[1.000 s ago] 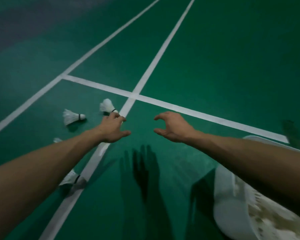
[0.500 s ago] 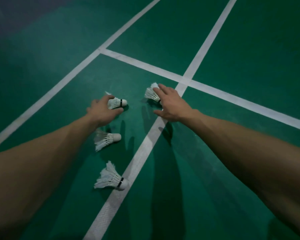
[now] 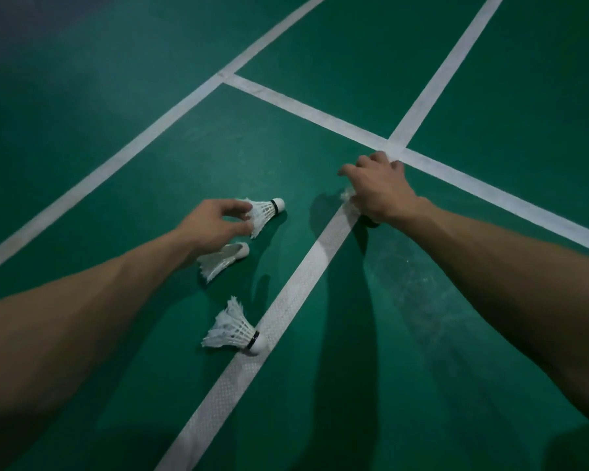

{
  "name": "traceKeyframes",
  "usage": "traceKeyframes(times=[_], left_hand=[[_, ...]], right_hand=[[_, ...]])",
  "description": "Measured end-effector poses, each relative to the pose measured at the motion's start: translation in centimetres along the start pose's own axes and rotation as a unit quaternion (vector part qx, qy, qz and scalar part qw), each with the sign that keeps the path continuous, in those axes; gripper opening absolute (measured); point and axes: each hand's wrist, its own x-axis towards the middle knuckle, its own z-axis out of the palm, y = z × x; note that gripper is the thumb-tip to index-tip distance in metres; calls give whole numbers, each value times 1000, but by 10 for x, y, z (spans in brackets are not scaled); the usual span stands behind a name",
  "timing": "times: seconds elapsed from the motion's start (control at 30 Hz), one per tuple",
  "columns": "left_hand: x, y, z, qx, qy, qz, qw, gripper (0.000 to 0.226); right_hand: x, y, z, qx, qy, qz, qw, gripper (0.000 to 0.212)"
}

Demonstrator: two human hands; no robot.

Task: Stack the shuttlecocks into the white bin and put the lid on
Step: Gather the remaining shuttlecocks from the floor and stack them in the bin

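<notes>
Several white feather shuttlecocks lie on the green court floor. My left hand point(image 3: 215, 224) pinches the feather skirt of one shuttlecock point(image 3: 266, 212), whose cork points right. Just below that hand lies a second shuttlecock point(image 3: 223, 260). A third shuttlecock point(image 3: 233, 331) rests nearer to me, its cork on the white line. My right hand point(image 3: 381, 192) is closed over a fourth shuttlecock point(image 3: 349, 195); only a bit of its feathers shows at the hand's left edge. The white bin and its lid are out of view.
White court lines point(image 3: 286, 300) cross the green floor point(image 3: 150, 130), one running from near me up toward my right hand. Shadows of my arms fall on the floor below them.
My left hand has closed its fingers on the shuttlecock's feathers. My right hand has curled down over the shuttlecock by the line. The view has shifted, so the line crossing sits farther right.
</notes>
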Motion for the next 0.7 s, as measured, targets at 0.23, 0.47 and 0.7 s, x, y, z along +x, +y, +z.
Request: traceKeyframes(times=[0.23,0.47,0.7], left_hand=[[-28,-13,-3,-70,-99,-19,992,77],[-19,13,23,72,-68,13,995,63],[-28,37,48,53,-41,41,997,64]], right_hand=[[-30,5,-10,148,-1,51,988,34],[-62,-4,-21,310,-37,98,945,42],[-98,19,-21,285,-78,90,951,28]])
